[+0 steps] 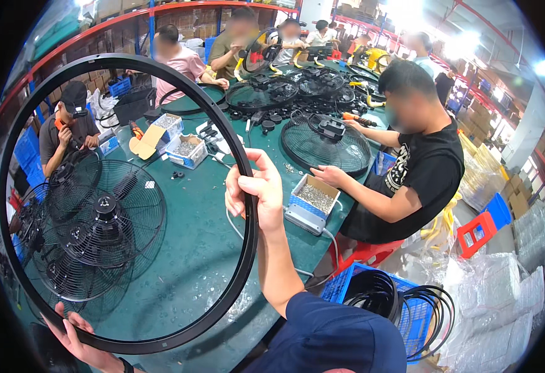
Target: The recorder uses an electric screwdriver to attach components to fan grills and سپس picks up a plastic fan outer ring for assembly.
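A large black ring stands upright in front of me, held in both hands above the green tabletop. My right hand is closed around its right side, thumb across the near face. At the lower left my left hand grips the bottom of the rim, its fingers partly hidden behind it. Through the ring I see several black wire fan guards piled on the left of the table, with dark motor hubs in the middle. They lie apart from my hands.
Boxes of screws stand mid-table; another screw box sits on a grey-blue device at right. A co-worker handles a fan guard with a screwdriver. A blue crate holds black rings. Other people work along the far side.
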Demonstrator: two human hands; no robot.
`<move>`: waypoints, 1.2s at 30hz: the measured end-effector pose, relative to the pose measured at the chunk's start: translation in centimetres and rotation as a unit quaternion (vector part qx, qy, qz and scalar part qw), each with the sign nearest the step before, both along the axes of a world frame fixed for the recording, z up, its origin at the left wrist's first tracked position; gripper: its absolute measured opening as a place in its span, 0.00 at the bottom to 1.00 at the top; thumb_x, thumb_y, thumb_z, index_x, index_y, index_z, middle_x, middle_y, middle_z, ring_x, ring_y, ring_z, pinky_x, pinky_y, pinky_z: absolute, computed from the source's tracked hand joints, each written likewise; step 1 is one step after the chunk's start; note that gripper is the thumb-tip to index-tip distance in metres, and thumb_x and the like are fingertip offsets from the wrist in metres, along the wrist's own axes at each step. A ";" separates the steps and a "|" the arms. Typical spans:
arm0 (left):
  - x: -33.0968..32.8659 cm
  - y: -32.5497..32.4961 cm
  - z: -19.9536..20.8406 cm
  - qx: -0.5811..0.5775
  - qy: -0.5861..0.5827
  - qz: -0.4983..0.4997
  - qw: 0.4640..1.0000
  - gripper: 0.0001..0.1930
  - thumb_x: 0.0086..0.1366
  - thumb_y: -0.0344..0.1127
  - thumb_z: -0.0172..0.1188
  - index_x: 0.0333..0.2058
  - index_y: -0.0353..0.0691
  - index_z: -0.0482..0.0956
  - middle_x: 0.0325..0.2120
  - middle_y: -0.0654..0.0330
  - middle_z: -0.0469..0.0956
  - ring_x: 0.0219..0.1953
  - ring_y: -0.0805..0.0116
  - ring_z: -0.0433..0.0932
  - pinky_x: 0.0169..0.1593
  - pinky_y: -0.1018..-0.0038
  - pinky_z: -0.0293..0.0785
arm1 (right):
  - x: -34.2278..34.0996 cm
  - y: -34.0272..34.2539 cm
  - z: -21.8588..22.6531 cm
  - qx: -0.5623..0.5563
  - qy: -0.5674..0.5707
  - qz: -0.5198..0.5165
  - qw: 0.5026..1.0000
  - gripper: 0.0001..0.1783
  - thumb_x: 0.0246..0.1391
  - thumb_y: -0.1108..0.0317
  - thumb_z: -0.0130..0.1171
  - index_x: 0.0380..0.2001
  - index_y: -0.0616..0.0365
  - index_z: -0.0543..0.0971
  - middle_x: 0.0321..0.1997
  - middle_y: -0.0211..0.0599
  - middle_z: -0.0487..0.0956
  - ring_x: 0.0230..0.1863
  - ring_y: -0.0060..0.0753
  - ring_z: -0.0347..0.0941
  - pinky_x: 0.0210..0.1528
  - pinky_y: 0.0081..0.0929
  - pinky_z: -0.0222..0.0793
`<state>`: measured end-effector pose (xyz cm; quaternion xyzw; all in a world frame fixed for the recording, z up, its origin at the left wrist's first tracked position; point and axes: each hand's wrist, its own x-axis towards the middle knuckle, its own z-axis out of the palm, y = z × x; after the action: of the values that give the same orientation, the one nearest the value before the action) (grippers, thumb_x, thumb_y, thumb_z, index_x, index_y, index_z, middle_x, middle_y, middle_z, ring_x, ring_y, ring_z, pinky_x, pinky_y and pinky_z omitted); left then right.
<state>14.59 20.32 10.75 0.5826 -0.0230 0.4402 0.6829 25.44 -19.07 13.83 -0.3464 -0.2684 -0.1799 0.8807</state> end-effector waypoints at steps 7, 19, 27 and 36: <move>0.1 1.4 -0.3 0.000 0.041 0.037 0.998 0.22 0.68 0.34 0.42 0.60 0.34 0.58 0.45 0.56 0.70 0.26 0.83 0.61 0.24 0.88 0.54 | 0.1 0.5 0.0 -0.029 0.017 -0.021 0.999 0.22 0.46 0.75 0.52 0.48 0.64 0.63 0.19 0.42 0.69 0.11 0.24 0.62 0.12 0.22 0.63; -1.3 1.0 1.6 0.027 -0.044 -0.040 0.998 0.26 0.62 0.30 0.48 0.59 0.36 0.57 0.43 0.42 0.69 0.22 0.66 0.68 0.23 0.77 0.62 | -0.8 1.6 0.3 -0.036 0.029 -0.019 0.999 0.22 0.46 0.75 0.52 0.47 0.67 0.62 0.19 0.41 0.69 0.11 0.22 0.61 0.13 0.21 0.63; -1.0 2.5 0.1 -0.019 0.054 0.014 0.998 0.19 0.68 0.35 0.42 0.55 0.32 0.63 0.24 0.66 0.61 0.21 0.84 0.58 0.22 0.89 0.51 | -0.9 1.5 0.2 -0.047 0.018 -0.019 0.999 0.22 0.47 0.75 0.50 0.47 0.65 0.63 0.20 0.43 0.69 0.11 0.22 0.62 0.13 0.21 0.62; -0.6 0.3 1.0 -0.071 -0.009 0.053 0.996 0.19 0.69 0.33 0.41 0.57 0.32 0.61 0.39 0.58 0.71 0.23 0.83 0.60 0.23 0.90 0.55 | -0.6 1.7 0.1 -0.050 0.022 -0.016 0.998 0.21 0.47 0.76 0.48 0.48 0.66 0.62 0.20 0.43 0.69 0.11 0.23 0.63 0.13 0.21 0.63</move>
<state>13.99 20.64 11.74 0.5291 0.0325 0.4814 0.6981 24.85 -17.40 13.96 -0.3978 -0.2524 -0.1730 0.8650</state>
